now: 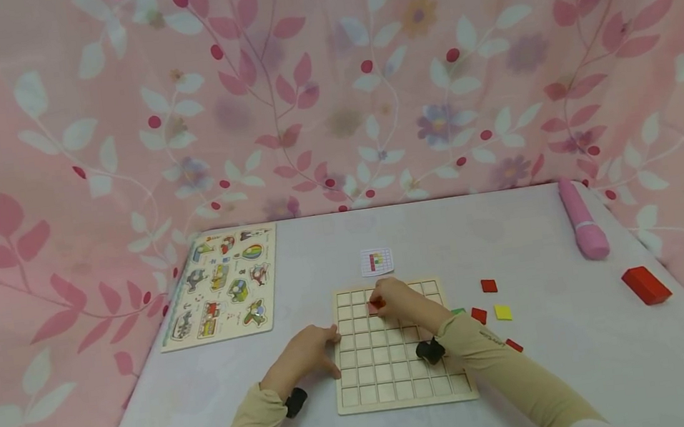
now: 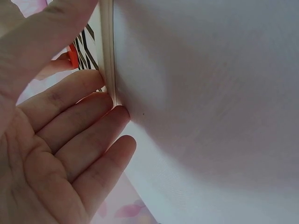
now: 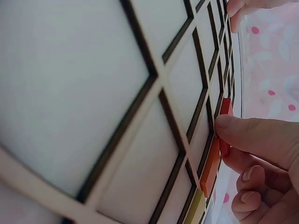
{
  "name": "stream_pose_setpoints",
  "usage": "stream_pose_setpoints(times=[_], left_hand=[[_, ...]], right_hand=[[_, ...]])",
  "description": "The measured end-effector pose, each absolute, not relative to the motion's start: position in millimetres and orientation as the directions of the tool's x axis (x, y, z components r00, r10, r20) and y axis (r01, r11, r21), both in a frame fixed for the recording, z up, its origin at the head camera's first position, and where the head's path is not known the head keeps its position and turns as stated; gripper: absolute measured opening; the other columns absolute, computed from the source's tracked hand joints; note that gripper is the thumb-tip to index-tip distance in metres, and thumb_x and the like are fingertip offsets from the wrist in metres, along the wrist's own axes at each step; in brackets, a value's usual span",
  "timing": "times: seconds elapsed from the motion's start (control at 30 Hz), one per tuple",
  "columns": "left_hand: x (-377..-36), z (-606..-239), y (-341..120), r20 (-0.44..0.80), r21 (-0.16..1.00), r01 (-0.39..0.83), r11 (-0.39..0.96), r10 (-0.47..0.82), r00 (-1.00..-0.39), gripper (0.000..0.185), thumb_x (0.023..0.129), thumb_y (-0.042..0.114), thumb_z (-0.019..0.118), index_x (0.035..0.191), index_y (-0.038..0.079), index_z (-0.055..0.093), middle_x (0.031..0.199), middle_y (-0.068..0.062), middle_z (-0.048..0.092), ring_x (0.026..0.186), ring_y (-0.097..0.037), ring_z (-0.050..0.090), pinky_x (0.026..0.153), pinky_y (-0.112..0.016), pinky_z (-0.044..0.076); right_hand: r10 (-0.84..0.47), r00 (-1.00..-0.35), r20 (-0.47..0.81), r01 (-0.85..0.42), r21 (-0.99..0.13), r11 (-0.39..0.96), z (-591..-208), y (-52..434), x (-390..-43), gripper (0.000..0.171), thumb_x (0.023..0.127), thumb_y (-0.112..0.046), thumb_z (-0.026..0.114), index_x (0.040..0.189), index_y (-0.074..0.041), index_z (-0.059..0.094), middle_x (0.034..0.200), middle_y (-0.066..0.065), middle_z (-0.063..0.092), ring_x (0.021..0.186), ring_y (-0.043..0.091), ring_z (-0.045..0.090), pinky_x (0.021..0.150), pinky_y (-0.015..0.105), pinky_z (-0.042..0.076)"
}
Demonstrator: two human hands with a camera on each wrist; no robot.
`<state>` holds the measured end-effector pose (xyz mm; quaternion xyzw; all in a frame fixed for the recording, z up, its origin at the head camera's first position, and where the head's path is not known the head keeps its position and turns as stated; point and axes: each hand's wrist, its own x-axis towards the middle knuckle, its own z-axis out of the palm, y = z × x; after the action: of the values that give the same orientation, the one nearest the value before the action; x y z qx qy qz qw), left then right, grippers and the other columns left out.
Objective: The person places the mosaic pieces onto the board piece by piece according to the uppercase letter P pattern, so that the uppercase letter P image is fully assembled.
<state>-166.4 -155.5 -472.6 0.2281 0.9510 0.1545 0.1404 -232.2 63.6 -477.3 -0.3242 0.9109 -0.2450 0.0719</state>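
Note:
A wooden grid board [image 1: 395,372] lies in the middle of the table. My right hand [image 1: 395,300] pinches a small red tile [image 1: 375,304] at a cell in the board's upper rows. In the right wrist view the red tile [image 3: 225,116] stands on edge between my fingertips [image 3: 247,135], beside an orange tile [image 3: 211,165] set in the grid. My left hand [image 1: 308,351] rests flat at the board's left edge. Its straight fingers [image 2: 88,116] touch the board's rim [image 2: 108,56]. A small pattern card [image 1: 377,261] lies just beyond the board.
Loose tiles lie right of the board: two red [image 1: 488,286] [image 1: 479,315], one yellow [image 1: 503,312], one green [image 1: 457,311]. A vehicle puzzle [image 1: 222,287] sits at the far left. A pink tube [image 1: 584,228] and a red block [image 1: 646,285] lie at the right. Floral cloth surrounds the table.

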Motion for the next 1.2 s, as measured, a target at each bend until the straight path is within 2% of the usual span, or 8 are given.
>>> stream_pose_setpoints(times=[0.33,0.73,1.0,1.2], left_hand=[[-166.3,-474.0,-157.1,-0.186,0.366,0.402,0.839,0.489,-0.852,0.063,0.051,0.024,0.085,0.107,0.003,0.065,0.117,-0.012,0.056,0.103,-0.027,0.053,0.086,-0.036,0.041],[-167.3,-473.8,-156.2,-0.201,0.373,0.380,0.847,0.473,-0.858,0.065,0.052,0.024,0.085,0.110,0.003,0.063,0.119,-0.010,0.055,0.106,-0.028,0.051,0.088,-0.037,0.039],[-166.8,-473.4,-154.5,-0.204,0.389,0.380,0.839,0.481,-0.853,0.065,0.051,0.024,0.085,0.108,0.003,0.064,0.116,-0.012,0.057,0.104,-0.029,0.052,0.088,-0.038,0.039],[-167.8,-473.4,-155.3,-0.196,0.373,0.384,0.845,0.476,-0.857,0.064,0.051,0.025,0.086,0.107,0.005,0.065,0.113,-0.010,0.059,0.103,-0.028,0.052,0.087,-0.037,0.040]], right_hand=[[-0.609,-0.793,-0.006,-0.524,-0.503,0.688,-477.9,62.0,-233.6,0.022,0.074,-0.006,0.072,0.095,-0.001,0.067,0.081,0.002,0.054,0.072,0.013,0.046,0.063,0.025,0.042],[-0.600,-0.800,-0.025,-0.503,-0.516,0.693,-476.9,62.4,-237.1,0.029,0.074,-0.007,0.072,0.101,0.001,0.065,0.085,0.004,0.056,0.078,0.017,0.053,0.067,0.026,0.046],[-0.569,-0.810,0.138,-0.543,-0.543,0.641,-453.0,82.9,-244.6,0.025,0.077,-0.005,0.069,0.100,0.004,0.065,0.093,0.013,0.061,0.086,0.027,0.055,0.073,0.033,0.046],[-0.521,-0.801,0.294,-0.595,-0.480,0.644,-418.5,113.1,-254.3,0.023,0.074,-0.006,0.071,0.096,0.001,0.067,0.087,0.010,0.061,0.068,0.020,0.050,0.059,0.030,0.043]])
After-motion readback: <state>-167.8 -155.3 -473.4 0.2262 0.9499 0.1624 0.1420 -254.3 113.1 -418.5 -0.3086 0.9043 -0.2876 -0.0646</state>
